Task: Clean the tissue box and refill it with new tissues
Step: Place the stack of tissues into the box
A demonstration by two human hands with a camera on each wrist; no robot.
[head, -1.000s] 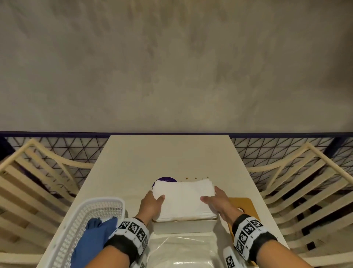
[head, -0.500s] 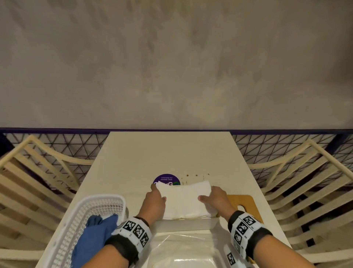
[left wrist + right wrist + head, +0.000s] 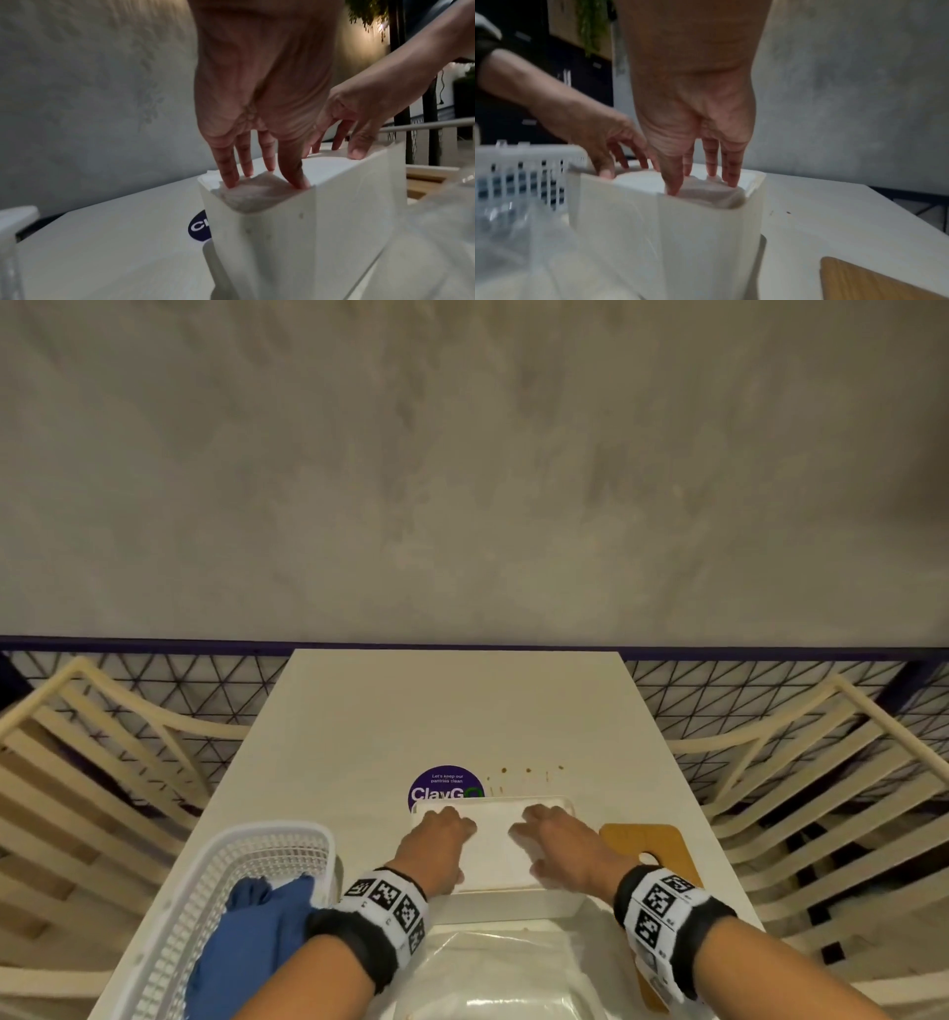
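A white open-topped tissue box (image 3: pixel 513 904) stands on the table in front of me. A stack of white tissues (image 3: pixel 495 839) sits inside it, about level with the rim. My left hand (image 3: pixel 441 829) presses straight fingers down on the stack's left end, and my right hand (image 3: pixel 544 829) does the same on the right end. In the left wrist view the left fingertips (image 3: pixel 295 182) dent the tissues (image 3: pixel 252 192) just inside the box wall (image 3: pixel 282 243). In the right wrist view the right fingertips (image 3: pixel 731 180) push the tissues (image 3: pixel 706 194) below the rim of the box (image 3: pixel 680 243).
A white mesh basket (image 3: pixel 277 828) holding a blue cloth (image 3: pixel 251 937) stands at my left. A wooden lid (image 3: pixel 647 845) lies to the right of the box. A clear plastic wrapper (image 3: pixel 503 978) lies at the near edge. A purple sticker (image 3: pixel 445 788) and brown spots (image 3: pixel 526 770) lie beyond the box. Slatted chairs flank the table.
The tissue stack has gone from above the box down into it. Both hands have shifted from gripping its ends to pressing flat on its top.
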